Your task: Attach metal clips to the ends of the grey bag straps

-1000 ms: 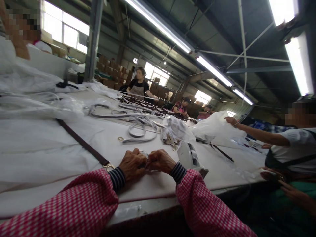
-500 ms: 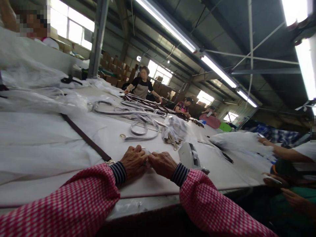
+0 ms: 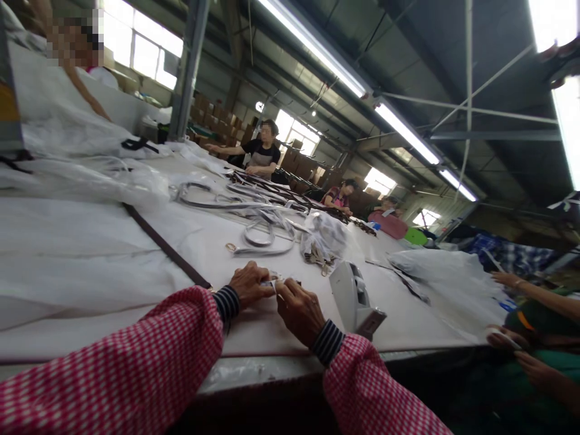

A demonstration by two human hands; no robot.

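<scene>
Right now the left hand (image 3: pixel 247 284) and the right hand (image 3: pixel 299 309) are meeting at the near edge of the white surface (image 3: pixel 408 314), fingertips pinching a small pale piece (image 3: pixel 273 280) from both sides; it is too small to tell what it is. Both wrists are resting on the surface, likely steadying such fine finger work. A white dispenser (image 3: pixel 356 296) is standing just right of the right hand, probably kept within easy reach. A brown strap (image 3: pixel 167 244) is running from the far left toward the left wrist, while bagged straps (image 3: pixel 267 232) are lying farther off. A co-worker's hand (image 3: pixel 501 338) is working at the right edge, well apart
</scene>
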